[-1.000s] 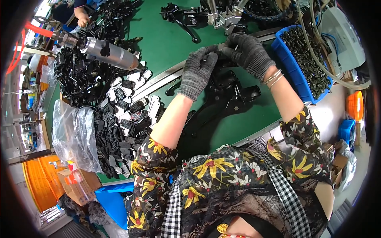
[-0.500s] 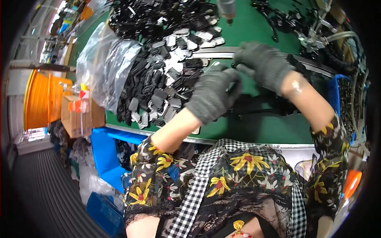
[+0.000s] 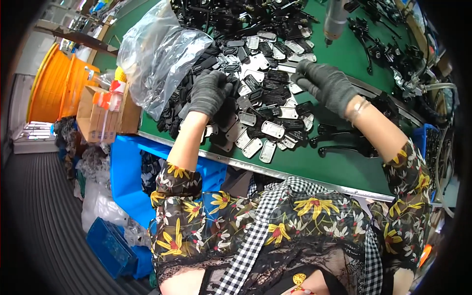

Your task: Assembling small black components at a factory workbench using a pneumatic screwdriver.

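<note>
My left hand [image 3: 210, 93], in a dark grey knit glove, reaches down into a pile of flat black pieces [image 3: 227, 60]. Its fingers curl inward, and whatever they grip is hidden. My right hand [image 3: 328, 87], gloved the same way, hovers over the right edge of the spread of small oblong cover plates, its fingers stretched leftward and slightly apart. Nothing shows between them. The plates [image 3: 273, 129] lie loose, some silver side up, some black. A metal rail [image 3: 366, 87] runs behind and beneath my right hand. Nearer me lie black levers [image 3: 339, 149].
A clear plastic bag [image 3: 164, 64] rests left of the pile. A hanging screwdriver [image 3: 336, 22] points down at the back. Black lever assemblies [image 3: 381, 49] crowd the far right. A cardboard box [image 3: 101, 120], an orange spool [image 3: 54, 86] and a blue bin [image 3: 125, 172] stand left.
My left hand has moved leftward, away from my right hand, onto the black pieces. My right hand's fingers have opened out. The view has shifted, and more plates are spread in the middle.
</note>
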Motion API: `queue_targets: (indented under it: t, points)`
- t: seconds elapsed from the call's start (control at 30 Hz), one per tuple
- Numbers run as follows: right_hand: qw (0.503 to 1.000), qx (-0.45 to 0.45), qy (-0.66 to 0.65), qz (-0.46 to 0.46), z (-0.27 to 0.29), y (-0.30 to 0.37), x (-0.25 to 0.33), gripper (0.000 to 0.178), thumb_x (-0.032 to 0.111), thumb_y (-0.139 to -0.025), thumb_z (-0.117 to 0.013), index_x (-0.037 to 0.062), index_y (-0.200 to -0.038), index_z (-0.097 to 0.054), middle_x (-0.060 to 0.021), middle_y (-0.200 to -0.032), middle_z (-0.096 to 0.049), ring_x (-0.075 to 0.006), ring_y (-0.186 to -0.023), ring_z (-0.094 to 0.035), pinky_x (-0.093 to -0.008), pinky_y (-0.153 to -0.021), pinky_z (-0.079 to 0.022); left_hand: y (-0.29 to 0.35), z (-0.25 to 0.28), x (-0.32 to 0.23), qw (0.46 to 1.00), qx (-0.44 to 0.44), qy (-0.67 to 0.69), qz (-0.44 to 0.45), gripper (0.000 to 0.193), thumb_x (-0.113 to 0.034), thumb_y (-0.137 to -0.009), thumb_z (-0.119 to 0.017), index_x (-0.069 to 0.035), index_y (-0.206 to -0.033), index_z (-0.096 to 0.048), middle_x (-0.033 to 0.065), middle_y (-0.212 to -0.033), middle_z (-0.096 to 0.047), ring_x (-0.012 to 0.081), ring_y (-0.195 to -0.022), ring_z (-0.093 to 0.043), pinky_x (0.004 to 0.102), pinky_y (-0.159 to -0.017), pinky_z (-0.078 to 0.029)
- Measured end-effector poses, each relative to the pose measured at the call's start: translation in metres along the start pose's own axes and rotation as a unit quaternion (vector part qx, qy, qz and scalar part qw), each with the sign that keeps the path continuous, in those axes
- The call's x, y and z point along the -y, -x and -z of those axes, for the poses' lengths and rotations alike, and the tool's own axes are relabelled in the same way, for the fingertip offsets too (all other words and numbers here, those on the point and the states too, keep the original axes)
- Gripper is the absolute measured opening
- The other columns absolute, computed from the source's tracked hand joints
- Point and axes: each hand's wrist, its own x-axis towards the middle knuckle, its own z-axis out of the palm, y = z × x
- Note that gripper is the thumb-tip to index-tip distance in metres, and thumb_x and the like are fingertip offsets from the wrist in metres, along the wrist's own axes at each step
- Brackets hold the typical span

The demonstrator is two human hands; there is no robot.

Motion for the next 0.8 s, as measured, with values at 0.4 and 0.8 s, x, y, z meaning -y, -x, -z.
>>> queue_targets:
  t: [0.4, 0.8]
  points:
    - [0.801, -0.145, -0.492, -0.308, 0.064, 0.108, 0.034, 0.025, 0.025, -0.092, -0.067, 0.0043, -0.106, -0.065, -0.0010, -0.077, -0.064, -0.0059, -0.059, -0.059, -0.0196, -0.049, -0.047, 0.014, 0.015, -0.211, 0.895, 0.003, 0.385, -0.226, 0.030, -0.006, -0.077, -0.076, -0.003, -0.105, -0.065, 0.0122, -0.097, -0.065, 0.0237, -0.083, -0.067, 0.0338, -0.076, -0.054]
    - [0.774, -0.317, -0.483, -0.259, 0.074, 0.171, 0.023, 0.025, 0.024, -0.091, -0.067, 0.0018, -0.102, -0.067, -0.0011, -0.077, -0.065, -0.0070, -0.064, -0.060, -0.0209, -0.056, -0.050, 0.012, -0.014, -0.276, 0.796, 0.193, 0.557, -0.136, 0.027, -0.011, -0.085, -0.072, 0.000, -0.108, -0.063, 0.0085, -0.090, -0.065, 0.0159, -0.076, -0.067, 0.0279, -0.070, -0.055]
